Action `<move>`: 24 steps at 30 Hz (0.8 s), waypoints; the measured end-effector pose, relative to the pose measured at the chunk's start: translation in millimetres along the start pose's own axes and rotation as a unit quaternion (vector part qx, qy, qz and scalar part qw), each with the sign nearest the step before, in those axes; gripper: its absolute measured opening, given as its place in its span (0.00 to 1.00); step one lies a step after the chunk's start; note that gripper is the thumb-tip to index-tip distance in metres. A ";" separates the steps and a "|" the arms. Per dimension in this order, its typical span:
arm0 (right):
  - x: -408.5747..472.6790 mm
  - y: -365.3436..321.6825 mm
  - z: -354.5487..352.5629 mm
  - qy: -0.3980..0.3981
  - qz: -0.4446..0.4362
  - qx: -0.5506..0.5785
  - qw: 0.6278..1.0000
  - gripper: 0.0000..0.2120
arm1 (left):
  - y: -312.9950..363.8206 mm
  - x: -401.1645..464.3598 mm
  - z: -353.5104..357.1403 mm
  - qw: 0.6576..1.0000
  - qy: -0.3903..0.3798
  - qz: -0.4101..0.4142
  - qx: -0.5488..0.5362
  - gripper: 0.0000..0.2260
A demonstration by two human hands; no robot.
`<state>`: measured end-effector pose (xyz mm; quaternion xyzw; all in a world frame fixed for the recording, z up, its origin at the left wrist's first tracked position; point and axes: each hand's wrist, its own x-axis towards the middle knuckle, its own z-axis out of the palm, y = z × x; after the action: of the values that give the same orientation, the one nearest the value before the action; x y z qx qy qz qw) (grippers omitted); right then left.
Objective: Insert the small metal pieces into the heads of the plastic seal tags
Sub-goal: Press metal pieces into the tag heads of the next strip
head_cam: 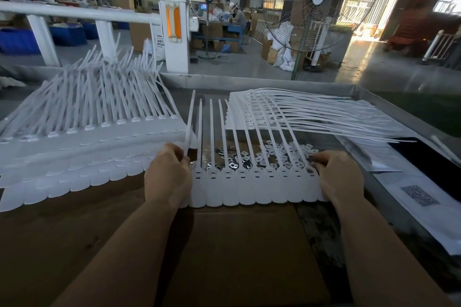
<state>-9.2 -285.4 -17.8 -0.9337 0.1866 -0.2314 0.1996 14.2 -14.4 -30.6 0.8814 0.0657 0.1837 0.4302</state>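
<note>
so I've got the strip (254, 185) of tags flat on the cardboard (244, 244), heads toward the clips (272, 154) so they're a short reach, tails pointing away from me. Left hand (167, 177) pinches one tail at the strip's left end, right hand (336, 177) fingers curled on the far-right head, can't tell if it holds a clip

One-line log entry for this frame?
left hand: pinching a tag strap | right hand: at right end of tag strip | metal pieces: loose behind strip

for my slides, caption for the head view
Both hands, left hand and right hand, hold a strip of seal tags above metal pieces.
</note>
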 end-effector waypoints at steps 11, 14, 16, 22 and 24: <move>1.2 3.1 6.4 0.015 0.009 -0.056 0.998 0.09 | 0.3 -0.9 0.4 1.000 0.000 0.003 0.003 0.07; 1.9 2.1 2.4 0.029 0.028 0.011 0.999 0.09 | 0.7 -1.1 1.0 1.000 -0.002 0.001 0.002 0.07; -0.1 0.0 -2.4 0.041 0.015 0.047 0.998 0.10 | 0.8 -1.1 0.9 1.000 -0.002 0.000 0.001 0.07; -5.7 -5.9 -9.3 0.031 -0.003 0.055 0.998 0.12 | 1.4 -1.2 0.4 1.000 -0.006 0.002 -0.002 0.07; -5.4 -6.8 -10.6 0.023 0.009 0.060 0.998 0.11 | 1.6 -0.7 0.3 1.000 -0.008 0.001 -0.002 0.07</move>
<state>-17.3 -280.2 -8.0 -0.9128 0.1849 -0.2614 0.2535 13.6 -15.8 -29.7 0.8821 0.0614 0.1773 0.4322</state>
